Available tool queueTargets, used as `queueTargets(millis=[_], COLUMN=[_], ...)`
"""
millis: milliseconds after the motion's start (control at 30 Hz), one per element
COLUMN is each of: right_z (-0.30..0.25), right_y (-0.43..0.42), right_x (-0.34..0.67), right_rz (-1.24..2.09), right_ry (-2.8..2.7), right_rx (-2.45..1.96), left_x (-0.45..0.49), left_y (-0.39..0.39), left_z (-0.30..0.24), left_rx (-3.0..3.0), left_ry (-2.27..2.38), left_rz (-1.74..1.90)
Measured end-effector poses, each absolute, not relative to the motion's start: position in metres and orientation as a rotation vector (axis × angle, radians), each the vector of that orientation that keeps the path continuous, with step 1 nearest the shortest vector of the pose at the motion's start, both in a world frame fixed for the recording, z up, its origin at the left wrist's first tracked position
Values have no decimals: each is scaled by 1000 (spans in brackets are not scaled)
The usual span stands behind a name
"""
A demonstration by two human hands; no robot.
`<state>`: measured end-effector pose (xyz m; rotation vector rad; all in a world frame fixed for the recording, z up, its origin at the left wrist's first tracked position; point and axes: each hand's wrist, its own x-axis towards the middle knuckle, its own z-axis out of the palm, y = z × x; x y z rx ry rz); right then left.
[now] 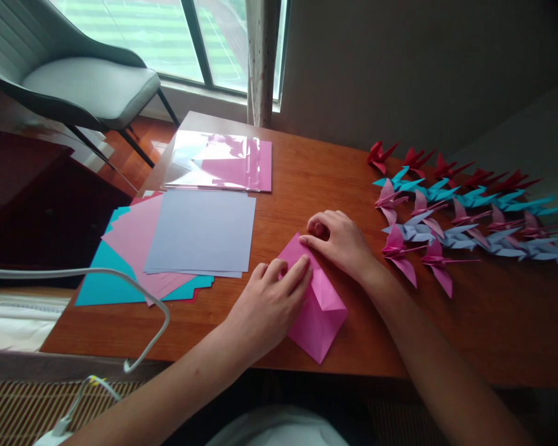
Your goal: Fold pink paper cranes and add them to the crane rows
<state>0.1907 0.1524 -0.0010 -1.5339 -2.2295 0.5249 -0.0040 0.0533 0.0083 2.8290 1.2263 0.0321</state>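
A bright pink sheet of origami paper (pixel 318 328) lies partly folded on the table, its flaps turned in along the right side. My left hand (pixel 274 297) presses on it from the left, fingers bent and close together on the folded layer. At the far corner, my right hand (pixel 341 241) has its fingers curled in and the thumb tip resting on the paper's edge. Part of the sheet is hidden beneath my left fingers.
Rows of folded paper cranes, including a pink crane (pixel 397 251), stand at the right. Loose grey-blue paper sheets (pixel 199 232) cover fanned teal and pink ones on the left. Behind lies a clear plastic packet (pixel 214 161). A white cable (pixel 160 319) loops over the table's (pixel 204 337) front left.
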Motion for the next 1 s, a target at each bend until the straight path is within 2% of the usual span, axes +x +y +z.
queueTargets(millis=[333,633,1000], right_z=[1,0,11], right_y=[168,154,121], right_x=[177,198,231], right_rz=[473,592,684], right_ry=[-2199,-2228,-2458], right_rx=[-1665,-1397,-1352], left_x=[-4,-3,-3], left_y=[53,55,56], left_z=[8,10,10], left_rx=[2815,2780,2777], left_ry=[1227,1236,1226], left_rz=[52,53,73])
